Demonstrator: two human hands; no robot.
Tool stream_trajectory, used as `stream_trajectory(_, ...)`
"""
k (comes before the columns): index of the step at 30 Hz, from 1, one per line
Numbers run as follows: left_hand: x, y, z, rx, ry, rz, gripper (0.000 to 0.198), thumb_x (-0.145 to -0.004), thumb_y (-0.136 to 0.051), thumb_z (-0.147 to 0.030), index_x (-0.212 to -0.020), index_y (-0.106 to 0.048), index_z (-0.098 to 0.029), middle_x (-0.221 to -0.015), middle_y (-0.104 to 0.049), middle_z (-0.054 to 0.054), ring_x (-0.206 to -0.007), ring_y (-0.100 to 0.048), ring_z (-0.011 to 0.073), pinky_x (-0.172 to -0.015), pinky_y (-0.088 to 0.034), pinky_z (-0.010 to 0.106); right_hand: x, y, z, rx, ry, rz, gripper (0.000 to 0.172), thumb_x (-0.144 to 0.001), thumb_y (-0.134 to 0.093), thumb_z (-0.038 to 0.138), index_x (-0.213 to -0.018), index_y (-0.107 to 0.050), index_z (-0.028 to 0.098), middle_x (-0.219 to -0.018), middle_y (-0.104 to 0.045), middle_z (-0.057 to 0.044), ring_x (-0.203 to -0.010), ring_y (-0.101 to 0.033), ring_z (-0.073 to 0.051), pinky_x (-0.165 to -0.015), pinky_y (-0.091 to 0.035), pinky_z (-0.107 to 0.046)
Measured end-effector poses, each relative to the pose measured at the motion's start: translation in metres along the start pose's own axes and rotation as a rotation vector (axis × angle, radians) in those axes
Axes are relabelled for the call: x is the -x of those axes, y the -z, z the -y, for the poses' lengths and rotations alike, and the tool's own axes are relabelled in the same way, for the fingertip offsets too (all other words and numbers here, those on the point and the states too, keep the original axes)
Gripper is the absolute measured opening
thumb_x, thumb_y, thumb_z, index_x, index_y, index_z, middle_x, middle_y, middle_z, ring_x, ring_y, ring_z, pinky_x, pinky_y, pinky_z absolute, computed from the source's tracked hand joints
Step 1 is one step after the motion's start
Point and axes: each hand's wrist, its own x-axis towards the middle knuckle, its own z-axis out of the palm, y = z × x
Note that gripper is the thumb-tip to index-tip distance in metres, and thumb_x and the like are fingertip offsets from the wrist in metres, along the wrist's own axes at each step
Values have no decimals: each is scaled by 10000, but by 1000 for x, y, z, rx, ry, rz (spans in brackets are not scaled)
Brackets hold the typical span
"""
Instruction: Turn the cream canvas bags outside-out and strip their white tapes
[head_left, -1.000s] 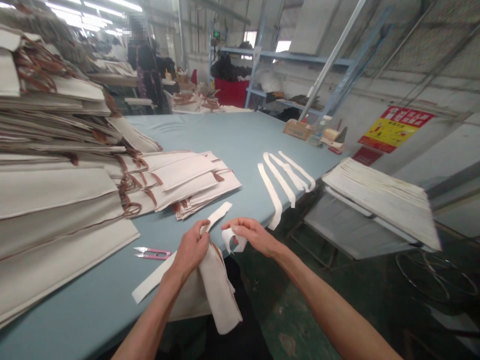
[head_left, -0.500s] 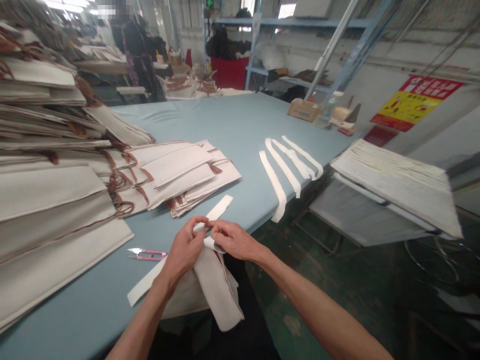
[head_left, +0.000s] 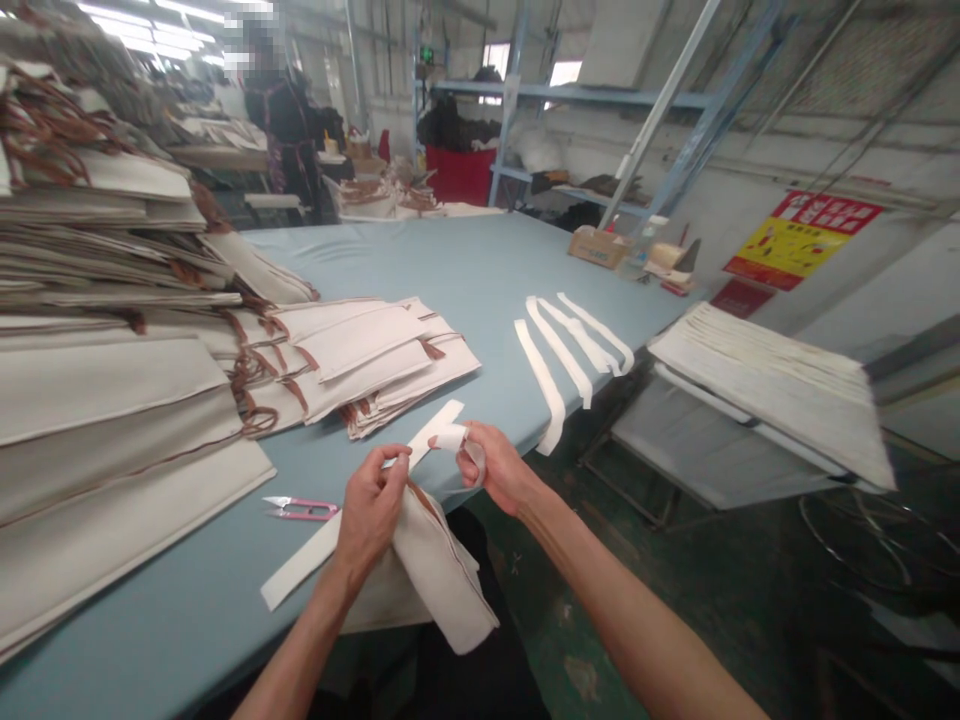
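My left hand (head_left: 373, 508) is closed on the top edge of a folded cream cloth bag (head_left: 435, 570) that hangs over the near edge of the blue table (head_left: 465, 270). My right hand (head_left: 491, 462) is closed on a curled white strip (head_left: 455, 437), just to the right of the left hand. A long white strip (head_left: 300, 565) lies flat on the table under my hands. Pink thread snips (head_left: 301, 509) lie to the left of my left hand.
Tall stacks of cream bags with brown handles (head_left: 112, 330) fill the table's left; a lower pile (head_left: 375, 360) lies ahead. Several white strips (head_left: 570, 350) lie near the right edge. A rack with stacked sheets (head_left: 772, 390) stands right. A person (head_left: 289, 120) stands far back.
My right hand met the left at the bag's edge, then pulled away to the right and up with the curled strip. The left hand kept its hold on the bag.
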Motion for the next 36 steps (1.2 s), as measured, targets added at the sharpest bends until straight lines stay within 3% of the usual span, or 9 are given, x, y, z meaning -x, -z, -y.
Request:
stream_trajectory(3, 11, 0, -11, 7, -59, 37, 315, -1052, -629, -486, -1077, -707, -182, -563, -510, -97, -456, -460, 111, -475, -377, 238, 22, -13, 14, 2, -3, 47, 268, -875, -626, 479, -823, -620, 216, -471, -344, 113, -455, -290, -107, -484, -301, -258)
stream_trajectory(8, 44, 11, -26, 19, -76, 37, 526, -1017, -546, -604, -1299, -679, -181, -552, -655, -46, -491, -603, 196, -494, -441, 282, 52, -29, 28, 52, -59, 111, 267, -871, -666, 481, -813, -575, 236, -485, -361, 117, -433, -236, -92, -448, -242, -243)
stream_trajectory(14, 85, 35, -19, -24, -97, -31, 572, -992, -576, -538, -1418, -641, -162, -521, -657, -76, -495, -582, 182, -560, -457, 280, 74, -43, 25, 159, -108, 157, 342, -907, -688, 541, -790, -560, 246, -477, -338, 120, -431, -243, -98, -442, -222, -253)
stream_trajectory(17, 92, 45, -10, -68, -127, -63, 556, -981, -590, -480, -1428, -644, -154, -550, -673, -79, -504, -570, 172, -598, -461, 282, 85, -58, 28, 215, -111, 177, 331, -910, -706, 534, -814, -611, 232, -548, -462, 79, -477, -330, -107, -473, -270, -256)
stream_trajectory(20, 94, 53, -3, -57, -113, -62, 571, -951, -597, -435, -1441, -646, -145, -562, -665, -77, -511, -590, 178, -590, -461, 283, 99, -76, 37, 325, -38, 213, 278, -931, -686, 487, -845, -654, 226, -876, -717, -26, -681, -545, -152, -597, -413, -270)
stream_trajectory(22, 95, 56, 0, -32, -110, -64, 592, -909, -614, -407, -1436, -653, -140, -564, -647, -78, -513, -601, 183, -578, -466, 284, 107, -87, 43, 419, -2, 263, 246, -959, -648, 453, -860, -669, 228, -1023, -754, -48, -775, -587, -174, -644, -446, -281)
stream_trajectory(27, 108, 59, 2, 55, -137, -86, 620, -860, -707, -426, -1423, -684, -167, -571, -615, -82, -519, -601, 175, -570, -483, 274, 107, -98, 42, 552, 1, 289, 222, -959, -646, 430, -905, -696, 221, -811, -670, -4, -649, -492, -145, -586, -390, -268)
stream_trajectory(32, 124, 66, 7, 146, -206, -143, 495, -888, -723, -404, -1319, -760, -164, -516, -533, -104, -446, -508, 129, -486, -414, 228, 98, -98, 27, 435, -156, 335, 382, -892, -729, 573, -928, -674, 197, -777, -620, 8, -671, -514, -143, -628, -411, -266)
stream_trajectory(36, 135, 71, 6, 202, -288, -191, 326, -880, -751, -332, -1162, -847, -198, -560, -690, -55, -442, -601, 130, -463, -457, 205, 96, -103, 13, 352, -203, 342, 472, -852, -798, 623, -828, -618, 188, -695, -539, 45, -616, -421, -100, -568, -328, -228)
